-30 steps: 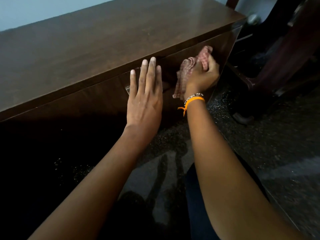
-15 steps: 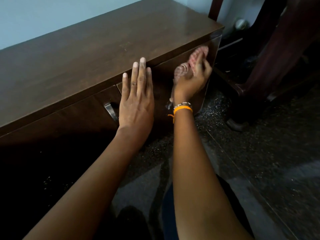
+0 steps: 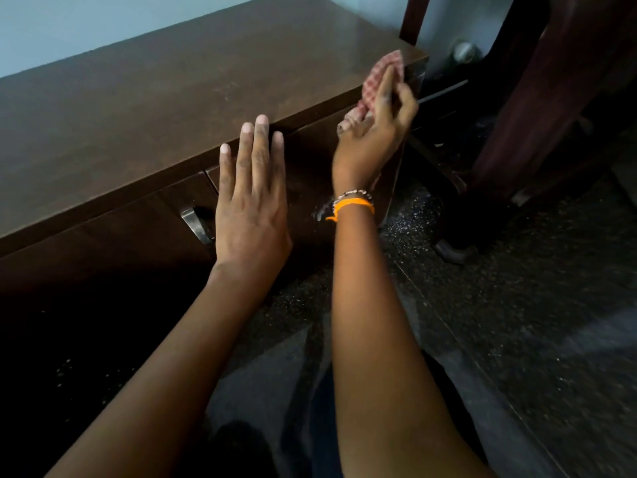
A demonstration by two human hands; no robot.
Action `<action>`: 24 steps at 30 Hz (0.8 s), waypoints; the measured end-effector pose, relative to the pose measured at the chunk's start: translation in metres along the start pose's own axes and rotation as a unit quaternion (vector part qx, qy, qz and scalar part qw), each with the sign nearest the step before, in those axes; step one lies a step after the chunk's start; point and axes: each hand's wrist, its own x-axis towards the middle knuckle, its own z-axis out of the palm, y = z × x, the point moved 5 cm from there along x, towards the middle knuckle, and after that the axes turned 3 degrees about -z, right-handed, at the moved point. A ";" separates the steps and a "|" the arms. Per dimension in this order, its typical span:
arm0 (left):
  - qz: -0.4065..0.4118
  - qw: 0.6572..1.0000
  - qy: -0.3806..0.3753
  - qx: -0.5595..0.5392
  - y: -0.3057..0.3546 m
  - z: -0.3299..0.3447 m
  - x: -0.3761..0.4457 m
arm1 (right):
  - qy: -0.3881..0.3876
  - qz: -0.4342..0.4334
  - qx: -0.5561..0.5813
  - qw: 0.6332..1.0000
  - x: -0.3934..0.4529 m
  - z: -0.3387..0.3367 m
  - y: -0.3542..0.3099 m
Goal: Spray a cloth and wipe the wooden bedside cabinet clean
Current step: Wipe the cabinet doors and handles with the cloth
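At upper right: I am pressing the cloth (image 3: 381,85) against the cabinet (image 3: 193,108) corner.
Right hand (image 3: 374,136): gripping the cloth.
Left hand (image 3: 251,198): lying flat and released on the front, beside the handle (image 3: 194,224).
Risk: I am wiping at the edge, so the cloth could slip off.

No text, label, brand, number or sign could be read anywhere in the head view. The surfaces in sight carried no lettering that could be made out.
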 end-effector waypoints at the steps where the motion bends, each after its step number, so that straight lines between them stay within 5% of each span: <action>1: 0.000 1.000 -0.007 -0.003 0.000 -0.001 0.000 | -0.009 0.009 -0.010 1.000 0.010 -0.001 0.009; 8: -0.013 0.999 -0.027 0.017 0.011 0.005 -0.002 | -0.020 0.150 -0.164 0.975 0.038 -0.029 0.071; 14: 0.003 0.997 0.021 0.074 0.011 0.010 0.000 | -0.006 -0.044 -0.018 0.999 0.025 -0.005 0.024; 21: 0.028 0.994 0.041 0.097 0.011 0.011 -0.004 | 0.041 0.032 -0.067 0.996 0.035 -0.004 0.030; 24: 0.025 0.998 0.044 0.025 0.001 0.004 -0.004 | 0.041 0.072 -0.205 0.975 0.030 -0.018 0.030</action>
